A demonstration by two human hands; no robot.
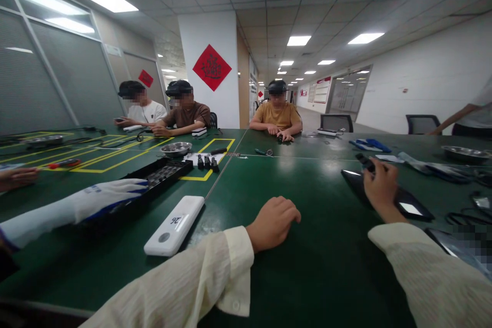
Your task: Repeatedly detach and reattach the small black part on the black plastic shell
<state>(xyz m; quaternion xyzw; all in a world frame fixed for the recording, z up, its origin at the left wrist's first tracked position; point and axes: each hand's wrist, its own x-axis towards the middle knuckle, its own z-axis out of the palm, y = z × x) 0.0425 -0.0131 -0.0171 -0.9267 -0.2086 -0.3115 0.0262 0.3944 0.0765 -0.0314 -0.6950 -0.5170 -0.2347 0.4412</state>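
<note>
Left hand (273, 223) on green table (307, 277) (bright office).

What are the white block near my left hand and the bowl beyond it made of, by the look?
White block: likely smooth matte plastic, given its even white shell, rounded edges and printed marking. Bowl: likely polished metal, perhaps stainless steel, given its silvery sheen and bright reflections.

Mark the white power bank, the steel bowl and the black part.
white power bank (175, 225): head view, middle of its top face.
steel bowl (176, 154): head view, its front wall.
black part (364, 161): head view, end clear of the right hand (381, 184).
</note>
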